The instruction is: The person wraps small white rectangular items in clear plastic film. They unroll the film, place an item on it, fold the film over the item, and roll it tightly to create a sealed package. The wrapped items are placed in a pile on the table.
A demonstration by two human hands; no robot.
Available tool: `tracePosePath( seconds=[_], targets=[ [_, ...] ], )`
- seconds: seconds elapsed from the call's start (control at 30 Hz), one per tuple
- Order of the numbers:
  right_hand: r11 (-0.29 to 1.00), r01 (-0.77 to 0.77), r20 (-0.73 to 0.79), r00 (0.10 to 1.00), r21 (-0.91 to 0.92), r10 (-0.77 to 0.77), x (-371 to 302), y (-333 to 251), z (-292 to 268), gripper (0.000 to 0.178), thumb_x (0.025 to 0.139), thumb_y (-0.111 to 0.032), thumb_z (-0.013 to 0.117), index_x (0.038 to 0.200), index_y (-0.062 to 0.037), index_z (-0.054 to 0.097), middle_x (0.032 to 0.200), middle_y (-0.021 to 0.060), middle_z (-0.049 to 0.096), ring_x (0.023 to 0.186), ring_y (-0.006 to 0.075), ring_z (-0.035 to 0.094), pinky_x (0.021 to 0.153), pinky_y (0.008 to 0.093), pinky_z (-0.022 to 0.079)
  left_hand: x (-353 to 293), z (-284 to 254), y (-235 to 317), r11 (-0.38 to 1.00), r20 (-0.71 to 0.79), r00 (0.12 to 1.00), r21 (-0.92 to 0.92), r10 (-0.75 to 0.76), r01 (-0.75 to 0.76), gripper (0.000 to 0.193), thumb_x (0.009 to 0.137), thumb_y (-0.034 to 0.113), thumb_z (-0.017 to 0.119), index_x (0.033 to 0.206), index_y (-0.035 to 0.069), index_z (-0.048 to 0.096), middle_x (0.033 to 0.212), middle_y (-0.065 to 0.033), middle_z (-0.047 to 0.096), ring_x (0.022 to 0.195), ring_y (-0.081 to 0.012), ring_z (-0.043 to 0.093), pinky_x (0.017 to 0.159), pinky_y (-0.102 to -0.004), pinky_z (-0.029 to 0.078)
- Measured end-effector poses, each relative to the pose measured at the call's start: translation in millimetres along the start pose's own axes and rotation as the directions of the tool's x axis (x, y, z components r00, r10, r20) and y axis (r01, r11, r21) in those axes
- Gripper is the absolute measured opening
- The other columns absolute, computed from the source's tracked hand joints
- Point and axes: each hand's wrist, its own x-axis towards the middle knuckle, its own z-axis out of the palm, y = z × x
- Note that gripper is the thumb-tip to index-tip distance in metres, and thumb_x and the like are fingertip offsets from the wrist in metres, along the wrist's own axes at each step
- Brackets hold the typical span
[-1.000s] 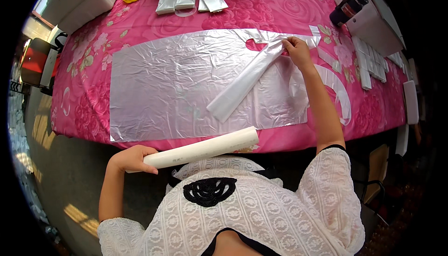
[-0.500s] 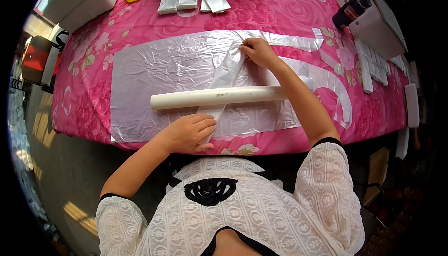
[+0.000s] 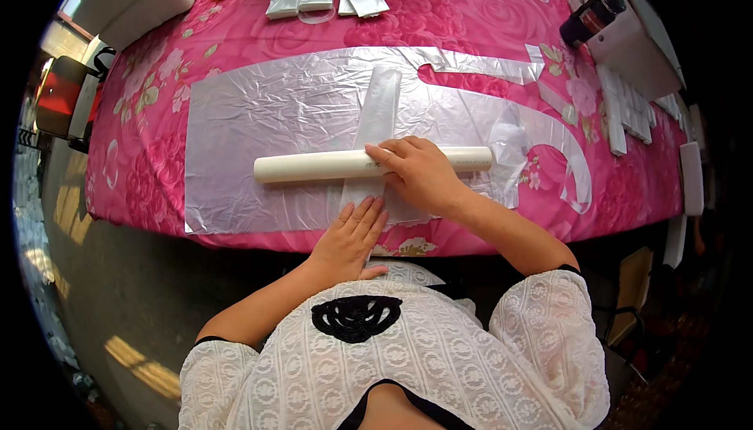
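Left hand [image 3: 353, 230]: pressing, fingers extended, on a folded white plastic-film strip [image 3: 379, 108]. Right hand [image 3: 420, 175]: draping over a white cylindrical tube [image 3: 314, 165] crossing that strip, grip unclear from where I'm standing. Silvery plastic sheet [image 3: 259, 108]: lying beneath, risking creasing if uneven pressure skews the tube.

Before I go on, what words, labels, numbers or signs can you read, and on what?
White tube: small dark print beside the right hand, too small to read.
Dark bottle: any marking on it is too blurred to read.
I can make out no legible text anywhere else.
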Motion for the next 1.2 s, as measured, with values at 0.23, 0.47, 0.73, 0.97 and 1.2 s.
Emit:
tracePosePath(
  seconds=[0.23,0.47,0.73,0.97,1.2],
  targets=[
    [0.905,-0.361,-0.347,0.898,-0.227,0.271,-40,87,-38,0.048,0.075,-0.009,0.061,0.122,-0.0103,0.050,0.102,0.0104,0.057,0.090,0.0304,0.052,0.082,0.0394,0.042,-2,-4,-2,0.988,-0.007,0.996,-0.123,0.090,-0.091,0.085,0.076,0.054,0.052,0.135,-0.002,0.026,0.143,-0.0194,0.022,0.133,-0.0308,0.020,0.108,-0.0428,0.015],
    [0.832,-0.542,-0.374,0.801,-0.120,0.468,-62,103,-65,0.046,0.077,-0.010,0.059,0.122,-0.0066,0.050,0.102,0.0142,0.059,0.095,0.0326,0.053,0.083,0.0395,0.041,-2,-34,-42,0.934,0.101,0.933,-0.141,0.345,-0.329,0.080,0.071,0.037,0.063,0.134,0.000,0.029,0.143,-0.0142,0.026,0.134,-0.0251,0.022,0.109,-0.0408,0.017],
    [0.996,-0.093,-0.075,0.993,0.004,0.093,-45,-11,-8,0.050,0.070,-0.002,0.063,0.118,-0.0091,0.053,0.112,0.0095,0.057,0.101,0.0292,0.051,0.089,0.0378,0.040,7,12,-6,0.940,-0.087,0.972,0.286,0.220,-0.187,0.055,0.077,0.018,0.047,0.129,0.002,0.039,0.138,-0.0142,0.035,0.128,-0.0259,0.032,0.105,-0.0426,0.024],
    [0.996,-0.047,-0.177,0.984,-0.072,0.034,30,40,-3,0.046,0.073,-0.004,0.062,0.118,-0.0115,0.054,0.112,0.0071,0.057,0.103,0.0270,0.051,0.092,0.0373,0.037,5,16,-1,0.948,-0.115,0.972,0.270,0.205,-0.168,0.049,0.082,0.018,0.042,0.128,0.004,0.041,0.137,-0.0133,0.036,0.128,-0.0254,0.033,0.104,-0.0421,0.024],
    [0.982,-0.077,-0.297,0.955,-0.172,0.023,90,83,-4,0.042,0.074,-0.004,0.058,0.116,-0.0116,0.056,0.122,0.0094,0.052,0.115,0.0259,0.044,0.099,0.0377,0.034,-4,5,-13,0.951,-0.087,0.951,0.119,0.296,-0.285,0.049,0.080,0.015,0.046,0.127,0.002,0.042,0.137,-0.0129,0.037,0.129,-0.0243,0.033,0.105,-0.0411,0.026]
  ],
)
